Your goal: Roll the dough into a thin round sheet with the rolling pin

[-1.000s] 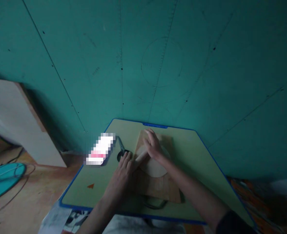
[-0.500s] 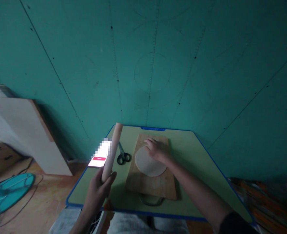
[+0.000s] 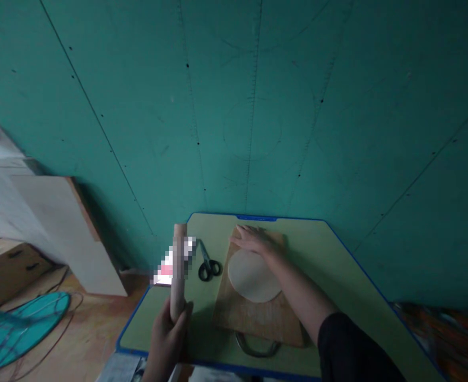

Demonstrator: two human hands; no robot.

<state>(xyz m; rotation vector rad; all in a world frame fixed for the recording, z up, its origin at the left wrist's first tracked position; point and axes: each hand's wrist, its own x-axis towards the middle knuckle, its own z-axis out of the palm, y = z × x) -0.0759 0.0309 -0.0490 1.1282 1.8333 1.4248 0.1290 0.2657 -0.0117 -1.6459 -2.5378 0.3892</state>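
At the blue-edged bench (image 3: 333,276), your left hand (image 3: 167,331) grips a rolling pin (image 3: 178,276) and your outstretched right hand (image 3: 252,240) borders the dough round (image 3: 253,278), which dragging could tear.

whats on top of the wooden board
A pale round sheet, likely dough, lies on the wooden board, with the right hand at the sheet's far edge. Hand and right forearm cover some of both; the wood under the sheet cannot be seen.
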